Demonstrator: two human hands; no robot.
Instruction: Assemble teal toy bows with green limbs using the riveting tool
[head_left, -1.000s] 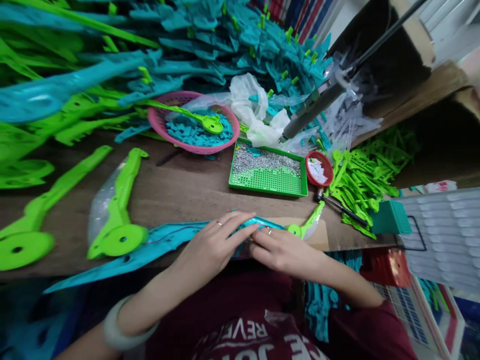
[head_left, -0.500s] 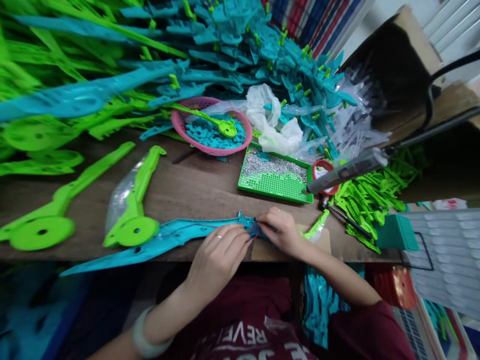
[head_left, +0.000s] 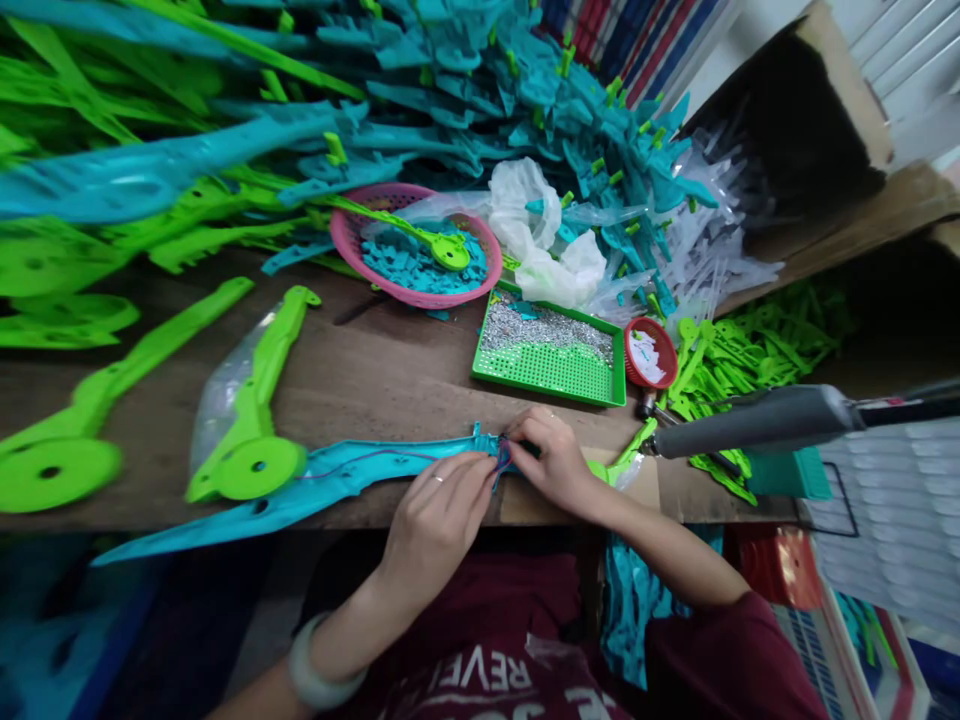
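A long teal plastic blade piece (head_left: pixel 300 492) lies along the near edge of the wooden table (head_left: pixel 390 380), with thin purple and red wires running on it. My left hand (head_left: pixel 442 510) has its fingers curled and pinching the piece near the wires. My right hand (head_left: pixel 551 462) is closed on the same end of the piece, fingertips at the wire bundle. A green handle part (head_left: pixel 616 458) sticks out just right of my right hand.
A green tray (head_left: pixel 551 362) of small silver screws sits behind the hands, beside a small red dish (head_left: pixel 649 352). A pink basket (head_left: pixel 417 246) holds teal bits. Heaps of teal and green parts fill the back. A grey hanging tool (head_left: pixel 757 422) swings at right. Loose green pieces (head_left: pixel 251 420) lie at left.
My hands went from lying flat on the teal piece to pinching its wires. The hanging grey tool has swung down from the upper right toward the table's right edge.
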